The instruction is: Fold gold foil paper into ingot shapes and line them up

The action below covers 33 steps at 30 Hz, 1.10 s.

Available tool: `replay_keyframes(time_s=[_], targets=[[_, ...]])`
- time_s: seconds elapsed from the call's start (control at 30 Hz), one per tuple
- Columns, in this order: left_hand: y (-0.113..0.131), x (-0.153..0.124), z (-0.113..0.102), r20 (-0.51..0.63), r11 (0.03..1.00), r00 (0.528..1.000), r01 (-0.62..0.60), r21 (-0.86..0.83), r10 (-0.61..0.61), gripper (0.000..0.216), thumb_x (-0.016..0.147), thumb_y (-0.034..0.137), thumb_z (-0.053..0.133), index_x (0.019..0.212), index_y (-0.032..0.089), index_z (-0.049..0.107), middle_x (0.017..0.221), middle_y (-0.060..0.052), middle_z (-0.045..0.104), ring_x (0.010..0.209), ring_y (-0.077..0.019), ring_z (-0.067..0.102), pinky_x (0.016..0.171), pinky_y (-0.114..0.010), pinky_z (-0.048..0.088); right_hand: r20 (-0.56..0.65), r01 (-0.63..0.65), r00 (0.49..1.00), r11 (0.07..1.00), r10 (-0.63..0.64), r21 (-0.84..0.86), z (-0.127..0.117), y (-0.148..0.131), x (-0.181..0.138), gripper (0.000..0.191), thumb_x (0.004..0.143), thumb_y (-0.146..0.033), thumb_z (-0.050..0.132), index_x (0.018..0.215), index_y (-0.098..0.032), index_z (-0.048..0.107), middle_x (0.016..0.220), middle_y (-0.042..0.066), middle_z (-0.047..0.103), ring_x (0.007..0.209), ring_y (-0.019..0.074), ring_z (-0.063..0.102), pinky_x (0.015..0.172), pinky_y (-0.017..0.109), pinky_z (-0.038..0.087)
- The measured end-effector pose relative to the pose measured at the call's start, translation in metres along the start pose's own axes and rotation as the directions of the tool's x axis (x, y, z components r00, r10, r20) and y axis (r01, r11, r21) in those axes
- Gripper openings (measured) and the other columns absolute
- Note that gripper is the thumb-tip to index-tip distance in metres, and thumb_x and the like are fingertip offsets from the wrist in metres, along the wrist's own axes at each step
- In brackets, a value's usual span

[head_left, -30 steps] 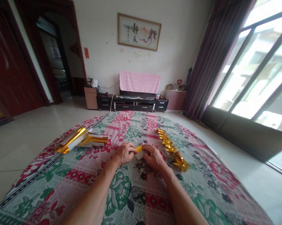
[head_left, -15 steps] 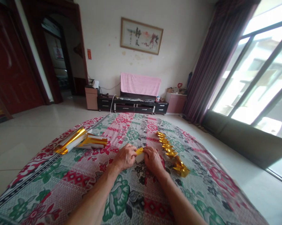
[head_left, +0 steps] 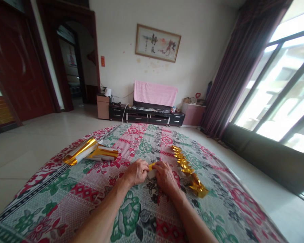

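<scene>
The paper (head_left: 152, 169) is a small folded slip, shiny gold on one face and white on the other. Only a narrow part shows: a gold edge on top and a white patch just below it. Fingers cover the rest. It is pinched between the left hand (head_left: 136, 172) and the right hand (head_left: 166, 178), whose fingertips meet on it. It is held low over the flowered blanket (head_left: 131, 216); whether it touches the cloth cannot be told.
</scene>
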<state>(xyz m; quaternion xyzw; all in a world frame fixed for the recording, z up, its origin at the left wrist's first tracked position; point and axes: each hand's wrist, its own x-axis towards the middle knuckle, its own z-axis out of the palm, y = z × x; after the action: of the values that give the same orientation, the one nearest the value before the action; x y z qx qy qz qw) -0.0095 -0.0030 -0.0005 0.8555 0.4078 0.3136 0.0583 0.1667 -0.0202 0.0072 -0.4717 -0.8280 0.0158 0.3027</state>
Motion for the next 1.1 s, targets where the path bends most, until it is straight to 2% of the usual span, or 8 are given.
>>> replay_keyframes(time_s=[0.27,0.43,0.57,0.67,0.8,1.1], targets=[[0.006,0.001,-0.004,-0.004,0.999,1.0,-0.013,0.042,0.013,0.025,0.068,0.006,0.047,0.071,0.019,0.067,0.079,-0.003,0.065,0.08,-0.0159,0.056,0.079,-0.028,0.044,-0.023,-0.022,0.999,0.999,0.023,0.044,0.001,0.001,0.003,0.027,0.082,-0.012,0.042,0.093,-0.021,0.065,0.096,0.004,0.061,0.09,0.0154,0.053,0.086,0.027,0.035],[0.005,0.001,-0.004,0.0,0.999,1.0,-0.021,0.05,0.021,0.024,0.068,0.006,0.047,0.068,0.018,0.067,0.078,-0.004,0.065,0.079,-0.0158,0.057,0.08,-0.028,0.043,-0.038,-0.161,0.986,0.987,0.162,0.023,0.004,-0.001,0.013,0.025,0.084,-0.02,0.042,0.082,-0.021,0.067,0.079,0.003,0.062,0.078,0.0137,0.055,0.073,0.022,0.037],[0.005,0.0,-0.003,0.018,0.997,1.0,-0.009,0.081,0.008,0.024,0.069,0.008,0.046,0.071,0.019,0.068,0.076,-0.004,0.064,0.079,-0.0166,0.056,0.077,-0.029,0.045,-0.051,-0.29,0.957,0.955,0.287,-0.067,0.009,-0.005,0.02,0.022,0.083,-0.027,0.046,0.077,-0.024,0.067,0.078,0.003,0.061,0.073,0.0141,0.054,0.066,0.023,0.034],[0.006,-0.001,-0.005,0.01,0.995,1.0,-0.007,0.096,0.006,0.025,0.068,0.008,0.046,0.072,0.02,0.068,0.077,-0.003,0.064,0.079,-0.0166,0.056,0.077,-0.028,0.045,-0.071,-0.38,0.925,0.917,0.374,-0.119,0.014,-0.008,0.025,0.02,0.08,-0.036,0.05,0.077,-0.025,0.066,0.082,0.002,0.061,0.076,0.0166,0.053,0.068,0.026,0.033],[0.007,-0.002,-0.008,-0.01,0.997,1.0,-0.005,0.083,0.006,0.025,0.068,0.008,0.046,0.069,0.02,0.068,0.075,-0.003,0.063,0.08,-0.016,0.056,0.079,-0.028,0.045,-0.08,-0.438,0.899,0.886,0.431,-0.15,0.019,-0.011,0.029,0.023,0.076,-0.042,0.051,0.076,-0.025,0.066,0.083,0.003,0.062,0.08,0.0195,0.053,0.072,0.03,0.033],[0.003,-0.003,-0.006,-0.014,0.998,1.0,0.01,0.067,-0.009,0.026,0.067,0.007,0.047,0.07,0.02,0.069,0.077,-0.003,0.064,0.079,-0.0157,0.055,0.076,-0.027,0.045,-0.108,-0.486,0.873,0.867,0.476,-0.112,0.02,-0.005,0.034,0.017,0.074,-0.035,0.054,0.078,-0.023,0.065,0.081,0.004,0.065,0.079,0.0204,0.056,0.071,0.031,0.034]])
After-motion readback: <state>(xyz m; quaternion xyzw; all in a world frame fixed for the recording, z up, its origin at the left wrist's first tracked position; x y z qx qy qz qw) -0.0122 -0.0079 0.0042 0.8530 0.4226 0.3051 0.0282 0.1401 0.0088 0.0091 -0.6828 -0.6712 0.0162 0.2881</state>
